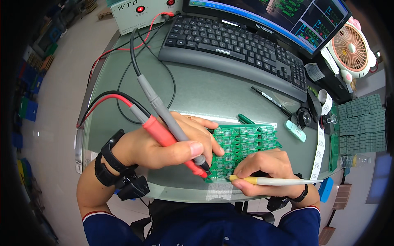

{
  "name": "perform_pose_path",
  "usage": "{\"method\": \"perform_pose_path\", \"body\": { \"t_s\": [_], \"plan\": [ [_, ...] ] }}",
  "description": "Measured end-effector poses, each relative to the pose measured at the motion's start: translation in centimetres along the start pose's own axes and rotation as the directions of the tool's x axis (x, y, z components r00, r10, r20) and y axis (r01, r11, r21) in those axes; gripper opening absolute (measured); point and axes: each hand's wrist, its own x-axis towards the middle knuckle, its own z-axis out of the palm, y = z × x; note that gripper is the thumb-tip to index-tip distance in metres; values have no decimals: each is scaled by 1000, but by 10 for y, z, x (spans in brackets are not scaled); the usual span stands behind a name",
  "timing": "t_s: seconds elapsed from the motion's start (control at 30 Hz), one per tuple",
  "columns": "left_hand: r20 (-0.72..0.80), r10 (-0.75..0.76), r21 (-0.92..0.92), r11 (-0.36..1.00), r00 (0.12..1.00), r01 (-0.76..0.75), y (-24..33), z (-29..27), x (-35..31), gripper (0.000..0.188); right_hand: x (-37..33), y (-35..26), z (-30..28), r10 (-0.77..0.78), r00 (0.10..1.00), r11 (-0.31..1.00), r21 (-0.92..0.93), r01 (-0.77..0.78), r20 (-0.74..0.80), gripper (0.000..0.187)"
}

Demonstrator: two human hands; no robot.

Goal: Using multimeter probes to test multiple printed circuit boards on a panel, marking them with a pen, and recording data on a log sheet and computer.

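Observation:
My left hand (154, 158) is closed around two test probes, a red probe (162, 133) and a grey probe (154, 98). Their tips come together at the lower left corner of a green circuit board panel (246, 141), made of several rows of small boards. Fingers of the same hand rest along the panel's left edge. My right hand (266, 164) pinches a slim white pen-like tool (279, 181) with a yellow end, which points at the panel's lower edge. Its very tip is too small to make out.
Behind the panel lie a green pen (246, 119), a black marker (271, 101) and a pale green eraser-like block (295, 131). A keyboard (234, 49), a monitor (266, 16) and a power box (139, 14) stand farther back. Probe cables (133, 49) loop at left; stacked green boards (361, 123) stand right.

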Motion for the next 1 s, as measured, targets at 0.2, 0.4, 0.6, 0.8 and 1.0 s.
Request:
{"method": "perform_pose_path", "body": {
  "t_s": [0.2, 0.4, 0.6, 0.8, 1.0],
  "plan": [
    [-8, -14, -1, 1000, 1000, 14, 2, 1, 1, 43, 0, 0, 0, 0, 1000, 1000, 0, 0, 5, 16],
    [-21, -18, 8, 1000, 1000, 18, 2, 2, 0, 43, 1, 0, 0, -3, 1000, 1000, -5, 3, 12, 16],
    [-23, -17, 5, 1000, 1000, 17, 1, 1, 1, 42, 1, 0, -1, 16, 999, 1000, -10, -16, 33, 17],
    [-21, -5, 2, 1000, 1000, 5, 1, 1, 1, 42, 2, -1, -1, 42, 998, 999, 11, -42, 57, 18],
    [-32, -21, -1, 1000, 999, 21, 1, 2, 1, 42, 2, 0, -2, 40, 997, 999, 8, -41, 59, 18]
  ]
}}
